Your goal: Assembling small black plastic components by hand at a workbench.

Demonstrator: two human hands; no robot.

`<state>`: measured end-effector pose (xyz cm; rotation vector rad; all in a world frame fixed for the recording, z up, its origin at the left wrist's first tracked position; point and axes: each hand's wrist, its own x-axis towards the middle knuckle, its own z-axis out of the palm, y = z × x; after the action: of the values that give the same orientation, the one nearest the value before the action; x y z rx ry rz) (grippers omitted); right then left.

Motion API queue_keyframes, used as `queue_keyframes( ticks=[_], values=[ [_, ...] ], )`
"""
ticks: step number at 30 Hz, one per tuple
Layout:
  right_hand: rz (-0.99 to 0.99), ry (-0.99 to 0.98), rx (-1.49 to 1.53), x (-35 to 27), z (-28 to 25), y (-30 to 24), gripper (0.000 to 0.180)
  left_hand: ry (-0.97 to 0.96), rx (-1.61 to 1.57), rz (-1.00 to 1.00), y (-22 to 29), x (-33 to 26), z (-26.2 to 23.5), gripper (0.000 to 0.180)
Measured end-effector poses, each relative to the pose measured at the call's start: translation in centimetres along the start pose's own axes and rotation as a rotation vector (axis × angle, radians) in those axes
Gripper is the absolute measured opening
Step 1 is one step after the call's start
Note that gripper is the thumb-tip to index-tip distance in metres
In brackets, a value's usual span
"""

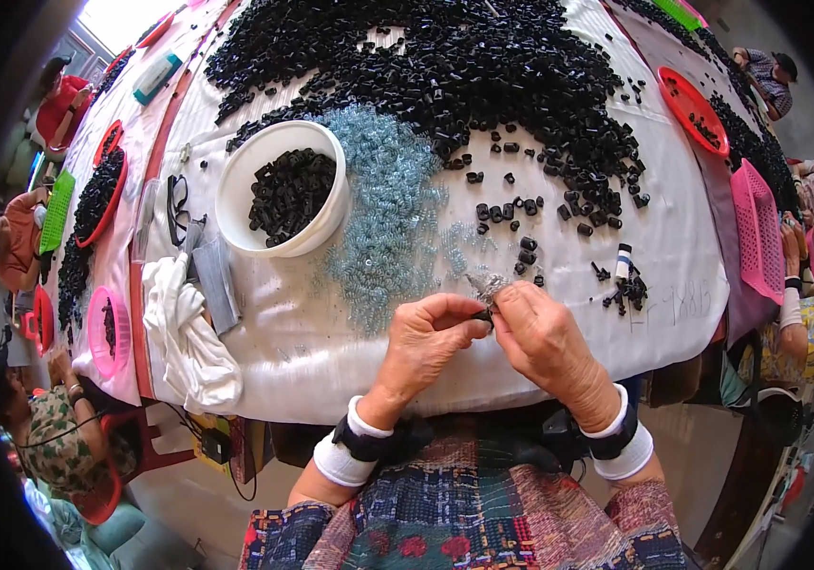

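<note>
My left hand (429,344) and my right hand (551,340) meet over the near edge of the white-covered table. Thumb and fingertips of the left pinch a small black plastic piece (483,316). The right is closed, its fingertips beside that piece, and from its grip sticks a silvery, ridged thing (489,283) with a pointed end; its kind is unclear. Just beyond lies a pile of small pale-blue coils, like springs (383,180). Loose short black cylinders (528,251) stand near the right hand. A white bowl (228,195) left of the coils holds black pieces.
A large heap of black pieces (426,57) covers the table's far side. Glasses (177,209) and white cloth (189,332) lie at left. At right are tiny black parts (627,296), a red tray (692,109) and a pink basket (757,233). People sit along both sides.
</note>
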<state>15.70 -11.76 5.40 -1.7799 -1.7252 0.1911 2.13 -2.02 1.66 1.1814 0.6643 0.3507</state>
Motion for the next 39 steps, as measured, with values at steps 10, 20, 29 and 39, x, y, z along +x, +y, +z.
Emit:
queue_keyframes(
  ticks=[10, 20, 29, 39],
  values=[
    [0.225, 0.381, 0.411, -1.7, 1.6, 0.2, 0.036, -0.067, -0.321, -0.098, 0.0, 0.3, -0.4, 0.019],
    [0.212, 0.345, 0.401, -1.4, 1.9, -0.7, 0.032, -0.095, -0.352, -0.091, -0.9, 0.8, -0.8, 0.019],
    [0.248, 0.292, 0.352, -1.5, 2.1, -0.2, 0.034, -0.107, -0.335, -0.071, -1.0, 0.8, -0.6, 0.017],
    [-0.019, 0.247, 0.133, -1.2, 1.5, -0.1, 0.034, -0.082, -0.321, -0.025, -0.9, 0.5, -0.3, 0.018]
  ],
)
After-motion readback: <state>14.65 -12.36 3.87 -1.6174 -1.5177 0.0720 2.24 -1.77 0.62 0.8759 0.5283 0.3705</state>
